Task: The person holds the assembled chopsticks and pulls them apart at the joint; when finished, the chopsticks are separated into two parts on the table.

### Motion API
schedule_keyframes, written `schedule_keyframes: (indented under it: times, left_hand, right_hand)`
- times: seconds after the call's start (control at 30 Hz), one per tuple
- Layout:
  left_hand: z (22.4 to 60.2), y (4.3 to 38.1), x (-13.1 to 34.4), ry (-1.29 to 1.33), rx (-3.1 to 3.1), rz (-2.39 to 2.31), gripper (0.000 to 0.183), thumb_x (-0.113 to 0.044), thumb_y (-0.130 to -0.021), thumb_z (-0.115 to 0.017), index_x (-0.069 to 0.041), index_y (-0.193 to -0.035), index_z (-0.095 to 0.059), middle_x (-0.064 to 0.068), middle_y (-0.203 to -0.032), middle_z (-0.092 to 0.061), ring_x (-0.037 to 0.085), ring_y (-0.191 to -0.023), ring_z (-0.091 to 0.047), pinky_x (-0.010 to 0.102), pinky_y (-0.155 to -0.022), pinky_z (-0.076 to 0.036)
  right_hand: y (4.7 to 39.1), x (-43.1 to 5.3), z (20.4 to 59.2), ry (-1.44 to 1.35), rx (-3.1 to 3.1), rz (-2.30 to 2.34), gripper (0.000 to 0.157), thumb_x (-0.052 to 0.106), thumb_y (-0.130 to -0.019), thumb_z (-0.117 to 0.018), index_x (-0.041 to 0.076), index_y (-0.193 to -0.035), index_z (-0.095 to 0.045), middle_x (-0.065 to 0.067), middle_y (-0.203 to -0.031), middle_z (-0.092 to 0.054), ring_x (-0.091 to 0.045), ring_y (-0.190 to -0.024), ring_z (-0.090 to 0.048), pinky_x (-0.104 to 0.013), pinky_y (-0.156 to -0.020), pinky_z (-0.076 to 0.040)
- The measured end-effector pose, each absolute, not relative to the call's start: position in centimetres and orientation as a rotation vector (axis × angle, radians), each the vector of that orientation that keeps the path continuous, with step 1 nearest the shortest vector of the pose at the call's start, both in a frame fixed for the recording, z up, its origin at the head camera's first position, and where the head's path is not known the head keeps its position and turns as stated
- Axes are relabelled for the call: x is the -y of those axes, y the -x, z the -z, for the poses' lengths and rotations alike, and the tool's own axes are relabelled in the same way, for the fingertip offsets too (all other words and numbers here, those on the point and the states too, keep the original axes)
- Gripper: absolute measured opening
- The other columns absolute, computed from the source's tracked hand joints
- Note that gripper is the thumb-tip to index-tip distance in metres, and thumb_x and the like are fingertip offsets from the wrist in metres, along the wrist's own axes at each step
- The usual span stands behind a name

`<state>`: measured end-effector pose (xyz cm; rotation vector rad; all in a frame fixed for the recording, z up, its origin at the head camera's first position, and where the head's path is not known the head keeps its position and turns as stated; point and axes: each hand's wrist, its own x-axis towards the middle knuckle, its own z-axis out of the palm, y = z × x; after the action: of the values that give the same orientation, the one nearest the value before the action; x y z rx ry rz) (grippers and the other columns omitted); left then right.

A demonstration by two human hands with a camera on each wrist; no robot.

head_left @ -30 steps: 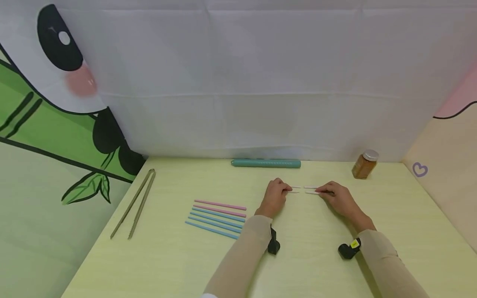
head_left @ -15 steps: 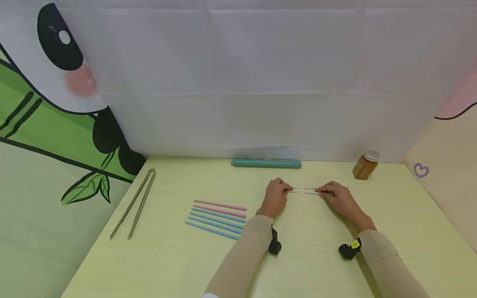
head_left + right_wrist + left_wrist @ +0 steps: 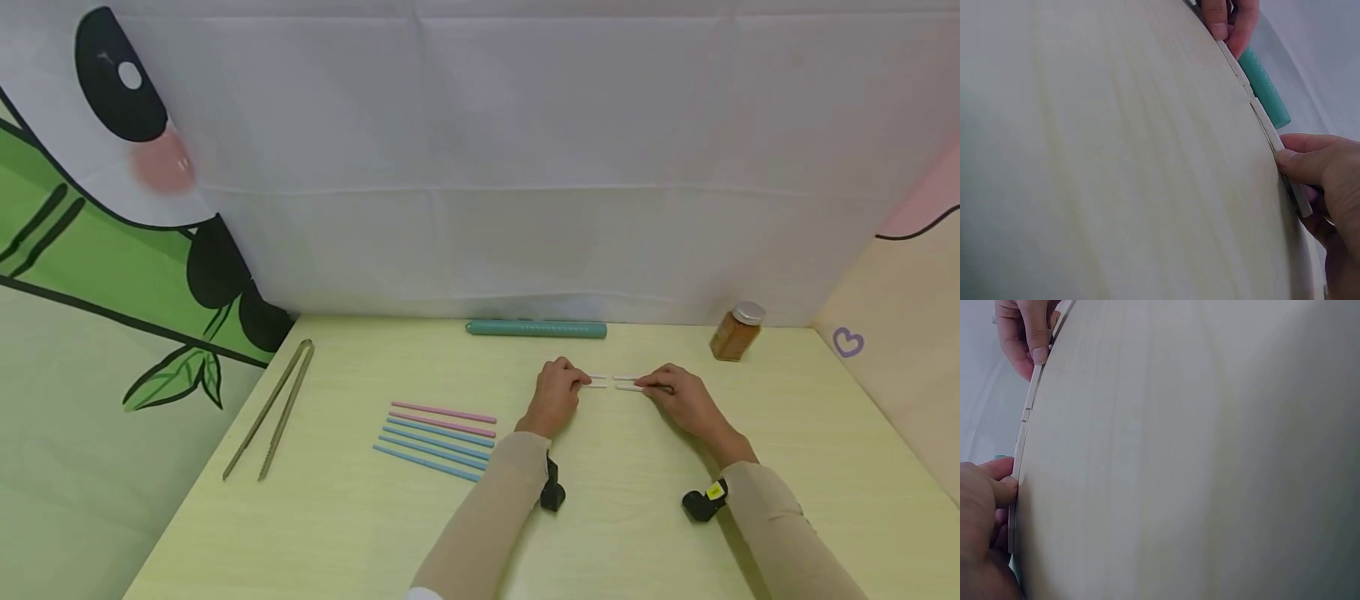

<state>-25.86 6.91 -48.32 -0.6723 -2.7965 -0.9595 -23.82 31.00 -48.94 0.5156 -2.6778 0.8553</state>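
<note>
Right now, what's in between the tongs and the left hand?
Two pink sticks and four blue sticks lie between the tongs and the left hand; the head view shows them.

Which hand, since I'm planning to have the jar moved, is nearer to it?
Right. The right hand is left of the jar, on its near side; the left hand is farther left, beyond the right one.

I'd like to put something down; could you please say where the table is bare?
Free: between tongs and coloured sticks; between left sleeve and right sleeve; right of the right hand, nearer than the jar. Crowded: around the white sticks, between that hand and the left hand.
</note>
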Motion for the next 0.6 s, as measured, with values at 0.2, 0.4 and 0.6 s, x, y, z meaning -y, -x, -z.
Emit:
schedule_keyframes:
  times: [0.2, 0.4, 0.6]
  left_hand:
    - [48.4, 25.9, -7.0, 0.661, 2.799, 0.89, 0.02, -0.01, -0.096, -0.056, -0.018, -0.105, -0.073, 0.0, -0.095, -0.058, 0.015, -0.084, -0.048, 0.026, -0.082, -0.043]
    - [47.6, 25.9, -7.0, 0.62, 2.785, 0.837, 0.019, -0.013, -0.097, -0.056, -0.018, -0.109, -0.069, 0.001, -0.099, -0.056, 0.017, -0.089, -0.049, 0.029, -0.085, -0.043]
    - [45.9, 26.9, -5.4, 0.592, 2.646, 0.984, 0.015, -0.014, -0.095, -0.059, -0.012, -0.105, -0.07, 0.004, -0.096, -0.059, 0.019, -0.089, -0.053, 0.031, -0.082, -0.044]
  right_hand:
    - [23.8, -31.0, 48.9, -0.531, 2.673, -0.872, 0.016, 0.003, -0.086, -0.068, 0.008, -0.099, -0.075, -0.006, -0.092, -0.065, -0.02, -0.085, -0.059, -0.03, -0.073, -0.048]
    - [23.5, -30.8, 48.1, -0.512, 2.687, -0.865, 0.016, 0.002, -0.088, -0.066, 0.006, -0.102, -0.073, -0.009, -0.095, -0.065, -0.024, -0.087, -0.057, -0.036, -0.074, -0.046]
    - [23.4, -30.2, 47.0, -0.544, 2.662, -0.855, 0.019, 0.0, -0.088, -0.065, 0.003, -0.106, -0.07, -0.012, -0.099, -0.064, -0.027, -0.089, -0.056, -0.042, -0.075, -0.046]
